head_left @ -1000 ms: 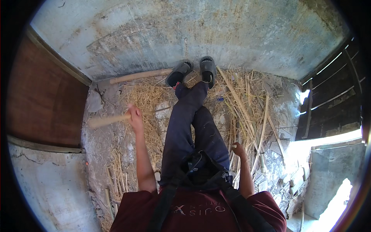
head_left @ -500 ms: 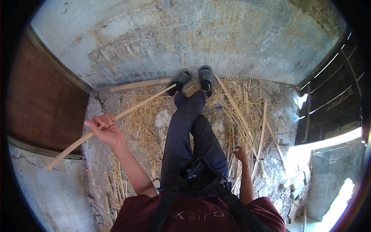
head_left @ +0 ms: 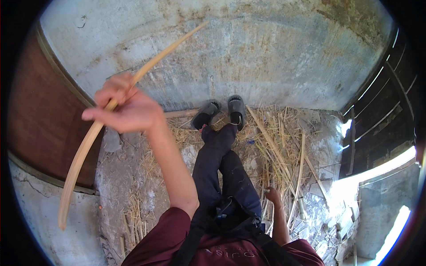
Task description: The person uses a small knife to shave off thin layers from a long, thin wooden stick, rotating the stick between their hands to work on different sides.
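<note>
A long, pale bamboo strip [head_left: 80, 162] runs slantwise across the left side, its thin end up against the view of the wall and its broad end low on the left. My left hand [head_left: 133, 111] is raised and closed round the strip near its middle. Beside my right thigh, my right hand [head_left: 274, 196] is closed and low. A small pale bit shows at its fingers, too small to name.
Straw and split bamboo pieces [head_left: 277, 153] litter the floor around my shoes [head_left: 236, 108]. A stained wall [head_left: 266, 66] stands ahead, with a brown door panel [head_left: 53, 115] left and dark slats [head_left: 377, 111] right. Rubble [head_left: 341, 224] lies at lower right.
My left hand has risen with the bamboo strip, which now stands steeper and appears larger. The right hand stays closed beside my thigh, slightly lower in the picture.
</note>
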`<move>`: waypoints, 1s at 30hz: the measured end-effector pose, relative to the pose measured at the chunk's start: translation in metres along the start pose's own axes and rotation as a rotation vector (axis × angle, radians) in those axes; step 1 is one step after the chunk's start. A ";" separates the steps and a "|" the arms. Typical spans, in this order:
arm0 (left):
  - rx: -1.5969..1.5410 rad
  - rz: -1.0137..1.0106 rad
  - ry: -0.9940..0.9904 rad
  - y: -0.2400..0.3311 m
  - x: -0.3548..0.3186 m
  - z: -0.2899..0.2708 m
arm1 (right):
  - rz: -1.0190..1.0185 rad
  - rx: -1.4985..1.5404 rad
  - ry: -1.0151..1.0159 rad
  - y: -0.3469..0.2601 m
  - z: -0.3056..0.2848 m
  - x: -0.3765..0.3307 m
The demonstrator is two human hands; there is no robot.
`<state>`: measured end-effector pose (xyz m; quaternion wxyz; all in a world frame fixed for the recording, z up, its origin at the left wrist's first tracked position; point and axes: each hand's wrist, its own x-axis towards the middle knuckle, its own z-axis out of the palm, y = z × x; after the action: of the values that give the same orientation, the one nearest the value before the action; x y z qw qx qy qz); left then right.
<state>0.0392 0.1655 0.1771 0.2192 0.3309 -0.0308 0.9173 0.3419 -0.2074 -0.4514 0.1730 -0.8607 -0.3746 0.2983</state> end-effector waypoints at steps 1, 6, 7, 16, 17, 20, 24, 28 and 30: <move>-0.011 -0.008 0.048 -0.012 -0.001 0.009 | 0.008 0.004 -0.017 -0.002 0.001 -0.003; 0.025 -0.058 -0.179 -0.048 0.005 0.010 | 0.071 0.032 -0.137 0.012 0.010 -0.006; 0.016 -0.089 -0.204 -0.049 0.006 0.008 | 0.091 0.099 -0.125 0.024 0.017 -0.004; 0.008 -0.633 -0.402 0.001 0.010 0.000 | 0.000 0.106 0.084 0.014 -0.003 0.003; 0.010 -0.710 -0.444 0.007 0.009 0.003 | -0.047 0.080 0.159 0.013 -0.009 0.005; 0.084 -0.913 -0.583 0.029 0.010 0.003 | -0.144 0.159 0.291 0.004 -0.032 0.015; 0.142 -0.954 -0.609 0.044 0.004 -0.003 | -0.128 0.400 0.341 -0.043 -0.075 0.027; 0.162 -0.832 -0.605 0.052 0.005 -0.004 | -0.211 0.482 0.496 -0.117 -0.139 0.012; 0.158 -0.725 -0.535 0.062 0.008 0.001 | -0.197 0.586 0.507 -0.142 -0.165 0.007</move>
<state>0.0082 0.1125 0.1885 0.4847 0.5612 0.1018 0.6632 0.3743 -0.1207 -0.2542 0.5260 -0.7811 -0.2998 0.1526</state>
